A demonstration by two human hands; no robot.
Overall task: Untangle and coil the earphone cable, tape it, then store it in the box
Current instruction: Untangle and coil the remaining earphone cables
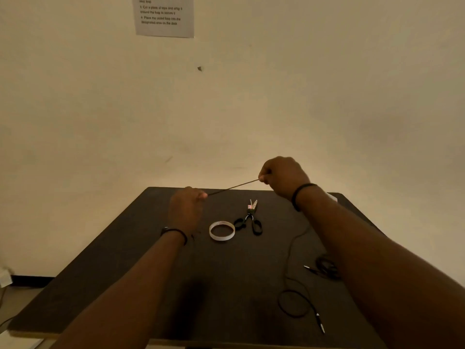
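Observation:
A thin black earphone cable point(232, 188) is stretched taut in the air between my two hands above the far part of the dark table point(156, 285). My left hand point(187, 210) pinches its lower end. My right hand point(283, 178) pinches the higher end near the wall. From the right hand the cable drops to the table, runs down in a loose loop point(293, 303) and ends in a plug point(320, 323). A roll of white tape point(222, 230) lies in the table's middle. No box shows in this view.
Black-handled scissors point(250, 219) lie just right of the tape. A second small dark cable bundle with a plug point(324, 268) lies under my right forearm. A printed sheet point(164, 16) hangs on the wall. The table's front edge runs close to me.

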